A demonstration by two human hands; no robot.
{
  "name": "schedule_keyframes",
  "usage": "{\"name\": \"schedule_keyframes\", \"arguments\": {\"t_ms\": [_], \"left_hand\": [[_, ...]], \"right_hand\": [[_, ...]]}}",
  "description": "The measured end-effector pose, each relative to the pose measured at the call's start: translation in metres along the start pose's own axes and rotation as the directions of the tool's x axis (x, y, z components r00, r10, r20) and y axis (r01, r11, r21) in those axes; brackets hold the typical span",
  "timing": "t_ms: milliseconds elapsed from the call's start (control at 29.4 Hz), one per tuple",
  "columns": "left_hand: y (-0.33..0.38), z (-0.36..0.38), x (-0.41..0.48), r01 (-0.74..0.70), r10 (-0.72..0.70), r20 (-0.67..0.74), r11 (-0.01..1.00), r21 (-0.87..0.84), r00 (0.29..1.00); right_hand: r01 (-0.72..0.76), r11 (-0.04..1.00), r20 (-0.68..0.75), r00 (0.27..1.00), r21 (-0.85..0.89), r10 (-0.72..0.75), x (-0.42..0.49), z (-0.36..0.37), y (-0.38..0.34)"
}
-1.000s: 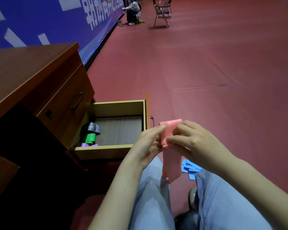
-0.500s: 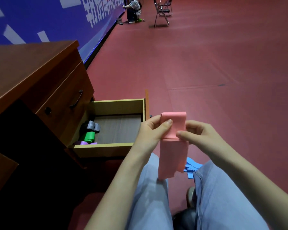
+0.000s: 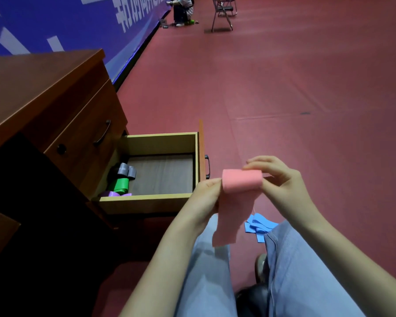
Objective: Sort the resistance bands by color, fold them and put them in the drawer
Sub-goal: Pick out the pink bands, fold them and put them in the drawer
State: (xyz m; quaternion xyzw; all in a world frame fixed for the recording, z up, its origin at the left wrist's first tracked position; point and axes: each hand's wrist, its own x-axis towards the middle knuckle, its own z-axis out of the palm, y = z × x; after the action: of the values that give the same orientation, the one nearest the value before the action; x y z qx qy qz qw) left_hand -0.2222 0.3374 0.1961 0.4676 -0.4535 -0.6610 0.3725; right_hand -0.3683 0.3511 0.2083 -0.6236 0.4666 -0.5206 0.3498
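Note:
A pink resistance band [image 3: 237,193] is held above my lap, its top folded over and its tail hanging down. My left hand [image 3: 206,196] pinches its left edge and my right hand [image 3: 281,181] grips the folded top from the right. The wooden drawer [image 3: 146,199] stands pulled out to the left of my hands. Inside it, at the back left, lie folded grey bands [image 3: 126,170], a green band [image 3: 120,185] and a purple band [image 3: 114,194]. Blue bands [image 3: 257,226] lie on the red floor beside my right knee.
The brown desk [image 3: 39,88] fills the left side, with a closed upper drawer [image 3: 87,138] above the open one. A blue banner wall [image 3: 62,21] runs behind. Far off stand a folding chair [image 3: 222,12] and a crouching person [image 3: 182,9].
The band has been spread flat and its top fold turned over between both hands. My hands have moved slightly apart and to the right, and less band hangs below.

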Motion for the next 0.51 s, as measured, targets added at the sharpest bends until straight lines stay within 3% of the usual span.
{"name": "schedule_keyframes", "arguments": {"t_ms": [68, 238, 272, 374, 510], "left_hand": [[-0.001, 0.000, 0.000, 0.033, -0.032, 0.022, 0.996, -0.078, 0.999], [0.000, -0.001, 0.000, 0.113, -0.113, 0.019, 0.939, -0.324, 0.993], [0.000, -0.001, 0.000, 0.096, -0.095, 0.017, 0.942, -0.321, 0.995], [-0.005, 0.002, 0.002, -0.006, 0.002, -0.038, 0.994, -0.105, 0.999], [-0.004, 0.007, 0.004, -0.107, 0.109, -0.134, 0.994, 0.022, 0.985]], "right_hand": [[0.045, 0.994, 0.032, 0.999, -0.103, -0.042, -0.006, -0.001, 0.005], [0.045, 0.989, 0.097, 0.995, -0.142, -0.032, -0.012, -0.003, 0.014], [0.037, 0.988, 0.108, 0.994, -0.147, -0.021, -0.013, -0.003, 0.018], [-0.022, 0.994, 0.112, 0.993, -0.104, 0.034, -0.017, -0.001, 0.023], [-0.064, 0.997, 0.019, 0.998, 0.044, 0.063, -0.021, 0.004, 0.019]]}}
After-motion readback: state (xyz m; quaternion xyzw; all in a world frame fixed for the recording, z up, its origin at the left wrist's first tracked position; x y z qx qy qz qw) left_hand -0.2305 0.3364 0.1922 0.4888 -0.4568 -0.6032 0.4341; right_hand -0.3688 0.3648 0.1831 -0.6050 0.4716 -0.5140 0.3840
